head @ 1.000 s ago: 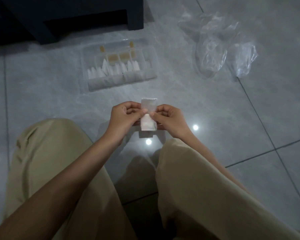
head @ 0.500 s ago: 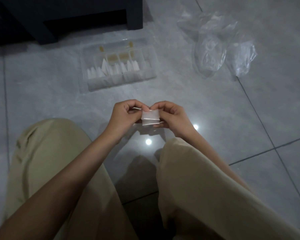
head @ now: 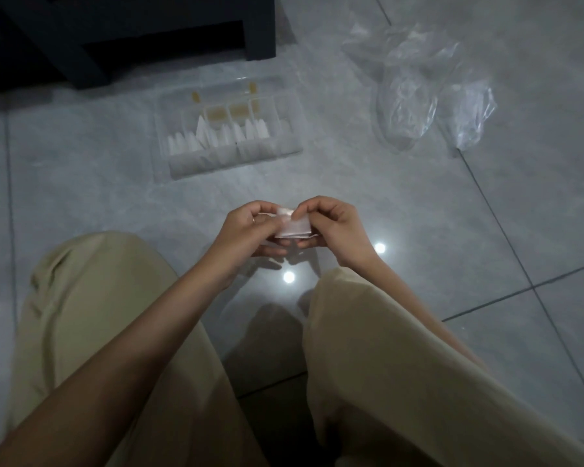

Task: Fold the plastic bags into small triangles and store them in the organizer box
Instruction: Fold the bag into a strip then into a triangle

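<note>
A small folded white plastic bag [head: 294, 225] sits between my hands above the grey floor. My left hand [head: 246, 229] pinches its left edge, and my right hand [head: 334, 224] pinches its top and right side with curled fingers. Beyond my hands, the clear organizer box [head: 182, 170] lies open on the floor, with several white folded triangles [head: 223, 134] standing in its compartments. A heap of loose clear plastic bags [head: 418, 96] lies on the tiles at the far right.
A dark piece of furniture [head: 122, 32] stands behind the box at the top left. My knees in beige trousers [head: 385, 348] fill the foreground on both sides. Two bright light reflections [head: 288, 277] show on the glossy tiles under my hands.
The long strip that stood up between my hands has been folded down into a shorter packet. Both hands have closed in around it and shifted slightly.
</note>
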`<act>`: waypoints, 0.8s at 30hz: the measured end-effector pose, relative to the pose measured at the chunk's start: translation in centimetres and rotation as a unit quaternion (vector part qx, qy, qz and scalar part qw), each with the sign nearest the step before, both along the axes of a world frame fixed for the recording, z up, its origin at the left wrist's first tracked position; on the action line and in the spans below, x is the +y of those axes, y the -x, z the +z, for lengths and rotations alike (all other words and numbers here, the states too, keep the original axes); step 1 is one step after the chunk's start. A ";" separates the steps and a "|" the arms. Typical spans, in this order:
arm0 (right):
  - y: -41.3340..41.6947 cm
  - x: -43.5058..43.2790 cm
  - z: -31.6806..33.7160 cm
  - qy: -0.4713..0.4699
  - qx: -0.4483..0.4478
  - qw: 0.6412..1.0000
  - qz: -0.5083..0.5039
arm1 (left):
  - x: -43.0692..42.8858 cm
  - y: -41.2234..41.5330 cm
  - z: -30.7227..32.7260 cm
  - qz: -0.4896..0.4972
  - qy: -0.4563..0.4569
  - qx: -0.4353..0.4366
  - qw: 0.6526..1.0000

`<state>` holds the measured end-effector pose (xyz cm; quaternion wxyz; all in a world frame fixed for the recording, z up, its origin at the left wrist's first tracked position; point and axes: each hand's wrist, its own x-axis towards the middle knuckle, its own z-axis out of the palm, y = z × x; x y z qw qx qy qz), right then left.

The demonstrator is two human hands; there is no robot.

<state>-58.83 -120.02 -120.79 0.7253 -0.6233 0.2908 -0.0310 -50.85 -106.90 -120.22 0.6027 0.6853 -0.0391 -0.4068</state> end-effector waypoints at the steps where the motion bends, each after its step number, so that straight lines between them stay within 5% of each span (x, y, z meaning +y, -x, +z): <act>1: 0.0 -0.1 0.0 0.007 0.003 1.000 -0.002 | 0.0 0.2 -0.1 -0.004 0.000 -0.011 1.000; 8: -0.3 0.5 0.7 -0.011 0.046 0.997 -0.065 | -0.2 0.4 -0.2 0.009 0.003 -0.084 0.996; 18: -1.6 1.9 -0.4 0.294 0.006 0.953 -0.071 | -2.1 0.9 0.0 0.043 -0.031 -0.069 0.996; 24: -3.3 2.4 0.7 0.310 -0.045 0.945 -0.091 | -3.8 -0.1 -0.4 0.099 0.000 -0.210 0.973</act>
